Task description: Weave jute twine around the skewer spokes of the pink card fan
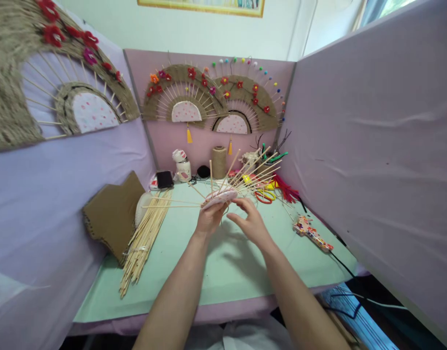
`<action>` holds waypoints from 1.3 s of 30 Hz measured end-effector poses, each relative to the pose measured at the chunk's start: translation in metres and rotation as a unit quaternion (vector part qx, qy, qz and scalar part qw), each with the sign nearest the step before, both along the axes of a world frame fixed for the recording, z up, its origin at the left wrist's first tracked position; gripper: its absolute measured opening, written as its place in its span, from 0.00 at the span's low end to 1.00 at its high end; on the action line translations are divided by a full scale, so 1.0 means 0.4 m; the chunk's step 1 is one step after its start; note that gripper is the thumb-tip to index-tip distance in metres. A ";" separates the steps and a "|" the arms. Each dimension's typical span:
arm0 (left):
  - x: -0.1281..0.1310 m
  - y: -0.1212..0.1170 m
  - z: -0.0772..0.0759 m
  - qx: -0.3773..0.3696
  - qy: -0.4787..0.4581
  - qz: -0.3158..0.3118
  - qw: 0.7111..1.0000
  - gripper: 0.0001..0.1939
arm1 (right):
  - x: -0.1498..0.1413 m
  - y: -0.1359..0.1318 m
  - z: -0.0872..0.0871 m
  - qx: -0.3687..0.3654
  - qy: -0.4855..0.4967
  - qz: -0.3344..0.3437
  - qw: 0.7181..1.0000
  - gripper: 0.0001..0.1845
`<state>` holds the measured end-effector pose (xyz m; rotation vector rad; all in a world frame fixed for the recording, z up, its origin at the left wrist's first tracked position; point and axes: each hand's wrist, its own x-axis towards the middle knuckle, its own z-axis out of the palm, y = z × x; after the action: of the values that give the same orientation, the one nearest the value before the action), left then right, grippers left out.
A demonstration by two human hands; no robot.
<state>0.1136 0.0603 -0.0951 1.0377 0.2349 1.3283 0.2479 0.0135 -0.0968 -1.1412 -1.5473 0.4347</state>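
My left hand (pixel 209 221) grips a half-made fan from below, at the underside of its white, pink-spotted base (pixel 220 196). Thin wooden sticks (pixel 250 170) spread out from that base, most of them crowded on the right, a few upright and a couple pointing left. My right hand (pixel 251 224) is beside the base's right end, its thumb apart from the fingers and the fingertips close to the edge. Whether they touch it, I cannot tell. A thin strand of twine (pixel 225 217) loops down between the two hands.
Left lie a bundle of wooden sticks (pixel 145 243) and brown cardboard (pixel 112 214). A twine spool (pixel 219 163), scissors (pixel 265 196) and red pipe cleaners (pixel 286 189) are at the back. A glue gun (pixel 313 233) with a cord lies right. Finished fans (pixel 187 87) hang on the partition.
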 end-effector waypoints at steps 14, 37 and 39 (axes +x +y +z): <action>0.002 0.015 -0.026 -0.058 -0.043 0.026 0.997 0.17 | -0.055 0.017 0.082 0.022 0.150 -0.060 0.987 0.14; 0.011 0.013 -0.030 -0.073 -0.066 0.008 0.995 0.13 | -0.006 0.065 0.072 0.011 0.141 -0.122 0.982 0.09; 0.010 0.010 -0.025 -0.079 -0.068 0.014 0.995 0.13 | -0.002 0.064 0.072 0.010 0.142 -0.126 0.982 0.09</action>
<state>0.1177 0.0644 -0.1049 0.8117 0.2479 1.3757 0.2472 0.0392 -0.0679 -1.1853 -1.1402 0.3895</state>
